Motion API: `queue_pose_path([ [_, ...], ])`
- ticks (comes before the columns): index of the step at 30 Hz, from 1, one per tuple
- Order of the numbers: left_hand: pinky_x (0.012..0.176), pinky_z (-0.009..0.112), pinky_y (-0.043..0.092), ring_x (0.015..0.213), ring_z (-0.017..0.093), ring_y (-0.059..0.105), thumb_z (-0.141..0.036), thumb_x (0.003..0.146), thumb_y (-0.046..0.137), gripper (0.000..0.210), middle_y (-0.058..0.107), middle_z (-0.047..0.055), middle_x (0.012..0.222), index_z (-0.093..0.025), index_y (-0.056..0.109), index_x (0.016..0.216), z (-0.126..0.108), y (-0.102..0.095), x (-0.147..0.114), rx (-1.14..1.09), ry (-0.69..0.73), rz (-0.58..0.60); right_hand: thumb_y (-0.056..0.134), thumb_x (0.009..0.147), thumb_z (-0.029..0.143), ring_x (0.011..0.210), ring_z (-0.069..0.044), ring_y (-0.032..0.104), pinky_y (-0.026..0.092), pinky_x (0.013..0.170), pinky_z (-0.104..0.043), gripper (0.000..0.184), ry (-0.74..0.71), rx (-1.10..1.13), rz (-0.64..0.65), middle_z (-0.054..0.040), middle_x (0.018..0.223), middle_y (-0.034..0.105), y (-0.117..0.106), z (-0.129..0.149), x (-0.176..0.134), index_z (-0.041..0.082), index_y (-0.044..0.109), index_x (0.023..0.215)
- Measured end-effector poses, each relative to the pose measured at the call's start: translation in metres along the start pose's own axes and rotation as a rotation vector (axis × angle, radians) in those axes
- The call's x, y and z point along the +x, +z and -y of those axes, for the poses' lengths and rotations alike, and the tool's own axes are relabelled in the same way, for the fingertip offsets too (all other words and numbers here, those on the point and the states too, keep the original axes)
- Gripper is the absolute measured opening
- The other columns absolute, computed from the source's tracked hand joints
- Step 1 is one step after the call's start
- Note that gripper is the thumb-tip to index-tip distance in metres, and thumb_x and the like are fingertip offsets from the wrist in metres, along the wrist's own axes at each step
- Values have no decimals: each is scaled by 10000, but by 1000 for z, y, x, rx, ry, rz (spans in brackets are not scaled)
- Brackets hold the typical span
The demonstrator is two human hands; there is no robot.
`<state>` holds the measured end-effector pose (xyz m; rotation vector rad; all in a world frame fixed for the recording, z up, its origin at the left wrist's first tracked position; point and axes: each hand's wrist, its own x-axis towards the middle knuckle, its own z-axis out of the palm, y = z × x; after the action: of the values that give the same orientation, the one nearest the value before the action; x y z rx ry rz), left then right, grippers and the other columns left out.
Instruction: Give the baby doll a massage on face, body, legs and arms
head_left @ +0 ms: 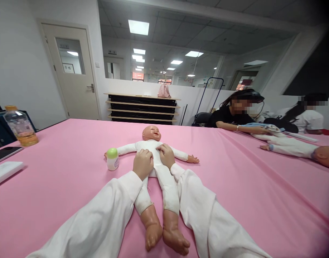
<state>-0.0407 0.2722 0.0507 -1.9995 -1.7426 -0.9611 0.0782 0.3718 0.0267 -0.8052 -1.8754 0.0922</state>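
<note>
A: Where's the doll (156,157) & how's it held?

B: Mid-frame, flat on its back on the pink table (234,186), head away, feet toward the bottom edge. Left hand (143,164) sits on its belly, fingers curled together like a loose fist, pressing, not clamped on anything. Right hand (166,155) lies on the chest just beside it, fingers together, bent, tips on the cloth body. Prob. both bear down to keep the soft torso from sliding.

A: Anything close?

B: Small bottle w/ green cap (112,158) upright at center-left, just beside the doll's arm, within easy reach I'd say.

A: Room to move?

B: Plenty right of center, bare cloth. Left edge: drink bottle (20,126), phone (4,154), well apart. Upper right: another person (234,114) w/ a second doll (295,148), well apart too.
</note>
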Motion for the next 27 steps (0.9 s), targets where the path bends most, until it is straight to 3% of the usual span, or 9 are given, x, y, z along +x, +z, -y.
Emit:
queue_pose_path([
  [5,708,222,393,735,99,487,-85,683,410,166,575,39,738,-127,565,642,-1,0,-1,-191,341,114,446,817,198,1124,-144,456,327,999,-347,263,-346,7,310,1,1137,568,-1,5,10,239,634,998],
  [7,702,209,399,726,89,498,-75,648,416,179,589,29,743,-128,583,682,-1,-1,-2,-293,400,167,468,820,241,1219,-157,385,277,1053,-374,295,-378,-6,429,21,1240,500,0,5,15,272,596,1084],
  [9,741,210,407,759,87,519,-73,638,409,234,607,22,776,-131,609,746,-1,-2,-1,-365,383,197,420,841,241,1255,-161,350,252,1073,-398,329,-315,1,464,30,1286,456,2,2,18,290,565,1132],
  [14,954,291,356,1017,108,515,-136,735,396,312,628,-30,963,-225,656,882,-1,0,3,-343,270,272,378,845,298,1253,-166,357,248,1088,-409,344,5,161,237,-2,1306,434,9,-13,12,236,576,1119],
  [19,1077,428,226,1267,170,320,-215,805,372,346,518,-59,1202,-306,629,1018,1,3,7,-239,55,266,369,780,202,1211,-156,403,283,1084,-377,361,250,245,27,-37,1247,488,14,-22,7,184,611,1046],
  [23,1070,422,252,1292,193,279,-266,816,373,365,401,-47,1319,-292,574,1120,6,4,8,-233,-147,189,357,729,136,1173,-159,442,312,1063,-367,391,359,193,-27,-39,1217,512,11,-20,5,175,613,1021],
  [27,984,343,356,1114,164,445,-204,794,362,356,531,12,1171,-205,591,1067,9,3,6,-215,-276,54,374,696,103,1053,-175,499,368,988,-368,373,436,62,-69,-47,1079,576,6,-16,3,169,612,975],
])
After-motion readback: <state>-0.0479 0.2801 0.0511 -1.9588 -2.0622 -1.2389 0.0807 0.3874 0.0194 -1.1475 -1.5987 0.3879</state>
